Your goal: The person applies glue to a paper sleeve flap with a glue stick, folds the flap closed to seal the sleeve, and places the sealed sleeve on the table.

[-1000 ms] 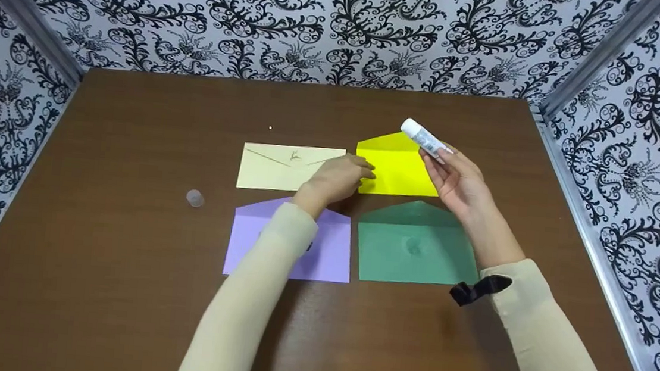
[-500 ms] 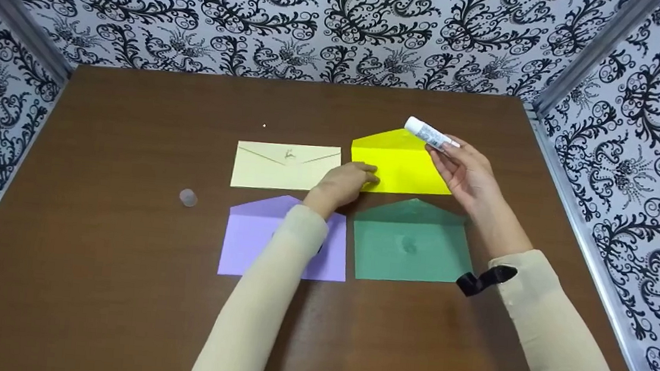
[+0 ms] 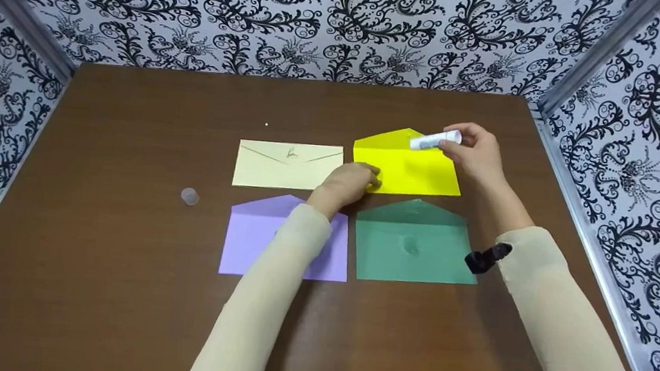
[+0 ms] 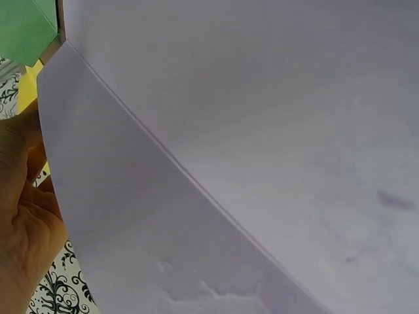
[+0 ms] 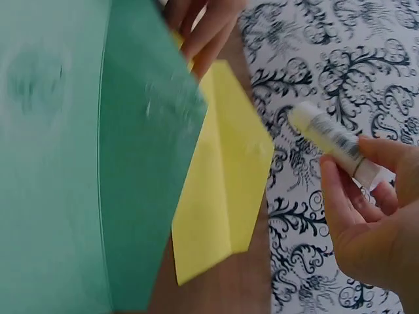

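Note:
My right hand (image 3: 479, 157) pinches a white glue stick (image 3: 432, 140) between thumb and fingers, over the raised flap of the yellow envelope (image 3: 420, 175). In the right wrist view the glue stick (image 5: 330, 139) has no cap on its far end. Fingers of my left hand (image 3: 345, 185) rest on the yellow envelope's lower left corner; the left forearm crosses the purple envelope (image 3: 247, 241). Nearer to me lies a green envelope (image 3: 412, 264) with its flap open and a wrinkled damp-looking spot on its body.
A cream envelope (image 3: 271, 171), flap folded down, lies left of the yellow one. A small translucent cap (image 3: 190, 196) sits on the brown table (image 3: 91, 248) further left. A black strap (image 3: 486, 260) hangs from my right cuff. Patterned walls (image 3: 344, 25) enclose the back and sides.
My right hand has turned the glue stick from pointing up and left to pointing slightly down over the yellow flap. The left hand has slid slightly right and down, onto the yellow envelope's corner.

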The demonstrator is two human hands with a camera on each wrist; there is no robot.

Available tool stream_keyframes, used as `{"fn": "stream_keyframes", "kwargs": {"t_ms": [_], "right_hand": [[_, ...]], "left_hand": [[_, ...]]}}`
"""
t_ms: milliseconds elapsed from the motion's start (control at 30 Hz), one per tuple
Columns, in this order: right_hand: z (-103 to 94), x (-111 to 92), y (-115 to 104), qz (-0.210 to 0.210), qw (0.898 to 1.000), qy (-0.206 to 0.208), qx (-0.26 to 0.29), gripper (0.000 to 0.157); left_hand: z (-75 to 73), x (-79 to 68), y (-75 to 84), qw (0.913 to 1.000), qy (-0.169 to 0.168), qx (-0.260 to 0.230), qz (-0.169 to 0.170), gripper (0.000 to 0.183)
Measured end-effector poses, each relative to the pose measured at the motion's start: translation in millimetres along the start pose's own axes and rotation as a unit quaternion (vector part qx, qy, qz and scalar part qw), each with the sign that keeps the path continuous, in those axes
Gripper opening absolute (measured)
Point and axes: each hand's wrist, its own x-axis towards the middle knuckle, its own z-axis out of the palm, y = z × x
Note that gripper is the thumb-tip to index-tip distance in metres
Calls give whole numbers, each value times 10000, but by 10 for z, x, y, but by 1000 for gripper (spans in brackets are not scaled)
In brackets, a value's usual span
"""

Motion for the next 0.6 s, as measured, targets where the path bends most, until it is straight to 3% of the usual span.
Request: {"fn": "stream_keyframes", "kwargs": {"t_ms": [67,133,267,433,600], "right_hand": [[18,59,38,-285,9954,-32,-910,32],[40,113,67,-467,9879,-142,-1472,30],[90,196,115,-562,9718,-480,-2239,30],[139,260,177,-613,9392,-872,-3265,32],[164,290,220,-823,9116,-1255,-3827,33]], "left_hand": [[1,6,-1,10000,29,-87,-30,34],[3,11,-2,9998,34,-159,-78,33],[6,18,-2,9998,0,-157,-148,34],[7,22,-4,9999,-17,-81,-107,37],[16,33,-10,9998,6,-182,-125,36]]}}
